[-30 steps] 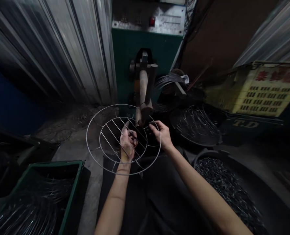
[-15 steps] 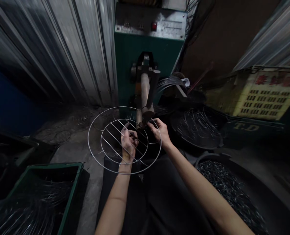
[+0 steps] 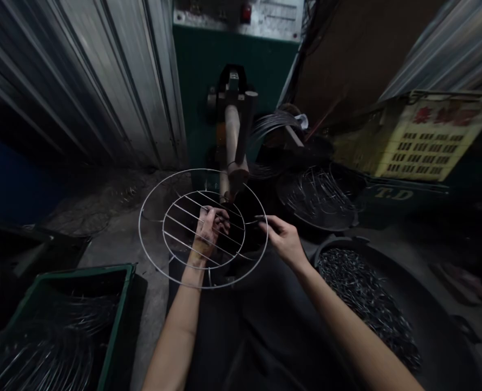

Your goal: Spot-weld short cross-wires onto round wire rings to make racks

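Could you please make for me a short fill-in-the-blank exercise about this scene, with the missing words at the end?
1. The wire rack has an outer ring and an ______ ring crossed by straight bars.
2. The left hand shows behind the bars, while the right hand is nearer the ______ ring.
3. The dark crate beneath the yellow crate bears the letters ______.
4. The crate at lower left has a ______ rim.

Missing words: inner; outer; T.D; green.
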Demonstrator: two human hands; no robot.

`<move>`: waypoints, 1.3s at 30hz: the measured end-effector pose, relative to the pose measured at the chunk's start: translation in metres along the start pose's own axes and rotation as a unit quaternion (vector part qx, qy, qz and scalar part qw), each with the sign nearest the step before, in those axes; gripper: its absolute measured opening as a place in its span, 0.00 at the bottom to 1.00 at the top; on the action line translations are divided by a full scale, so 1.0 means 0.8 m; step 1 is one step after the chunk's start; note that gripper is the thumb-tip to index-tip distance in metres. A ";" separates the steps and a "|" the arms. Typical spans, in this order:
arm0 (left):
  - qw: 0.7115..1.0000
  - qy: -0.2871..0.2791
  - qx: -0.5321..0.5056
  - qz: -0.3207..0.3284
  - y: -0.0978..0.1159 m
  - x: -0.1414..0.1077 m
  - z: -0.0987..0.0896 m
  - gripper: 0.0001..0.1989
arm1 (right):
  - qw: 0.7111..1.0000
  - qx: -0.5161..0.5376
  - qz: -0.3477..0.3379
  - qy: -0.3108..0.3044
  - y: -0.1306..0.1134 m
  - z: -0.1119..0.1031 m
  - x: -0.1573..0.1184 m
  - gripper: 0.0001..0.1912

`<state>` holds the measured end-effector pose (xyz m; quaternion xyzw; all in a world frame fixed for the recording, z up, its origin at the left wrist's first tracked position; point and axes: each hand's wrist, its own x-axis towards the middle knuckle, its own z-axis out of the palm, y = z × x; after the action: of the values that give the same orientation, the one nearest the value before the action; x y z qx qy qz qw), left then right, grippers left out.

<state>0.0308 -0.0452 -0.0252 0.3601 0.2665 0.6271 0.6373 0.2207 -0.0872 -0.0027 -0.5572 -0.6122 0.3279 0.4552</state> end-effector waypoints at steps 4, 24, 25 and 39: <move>0.999 0.003 0.023 0.037 -0.004 -0.008 -0.001 0.15 | 0.998 0.044 0.005 0.038 0.005 0.023 0.040 0.15; 0.984 0.101 0.075 0.123 -0.004 -0.010 -0.009 0.13 | 0.991 0.081 0.028 -0.099 0.007 -0.001 0.062 0.18; 0.984 0.103 0.074 0.124 -0.003 -0.009 -0.008 0.14 | 0.993 0.081 0.025 -0.083 0.006 0.003 0.064 0.17; 0.983 0.128 0.058 0.122 0.001 0.014 -0.011 0.15 | 0.998 0.055 -0.021 -0.037 0.004 0.027 0.099 0.16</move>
<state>0.0243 -0.0330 -0.0283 0.3435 0.3360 0.7241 0.4948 0.2048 -0.0064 0.0017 -0.5061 -0.6210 0.3716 0.4691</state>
